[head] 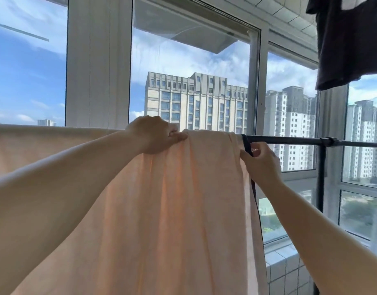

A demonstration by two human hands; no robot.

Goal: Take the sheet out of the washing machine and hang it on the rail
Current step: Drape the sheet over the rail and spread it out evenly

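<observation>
Peach cotton, thin enough for daylight to glow through it, hangs over the rail (289,140) in long soft folds. This is the sheet (172,209), draped across the black metal tube from the far left edge of the view to just short of the rail's bare right stretch. A narrow dark trim (247,145) runs down its right edge.

The left hand (155,138) rests on top of the rail where the cloth bunches, its grip closed on the sheet: fingers curl over the far side and the thumb presses a fold flat on the near side. The right hand (261,162) sits just below the rail at the sheet's right edge, its grip pinched on the dark trim, with fingers curled round the hem. Between the two hands the cloth gathers into rounded pleats; to the left it lies smoother and flatter.

The rail is a round, matte tube joined by a sleeve fitting to a black upright post (320,177) on the right. Behind it stand tall windows (194,60) with smooth white frames, and through the glass grey and beige tower blocks (196,103) rise under a blue, cloudy sky. A dark garment (351,43) hangs limp at the upper right. White square tiles (285,273) cover the low wall beneath the window.
</observation>
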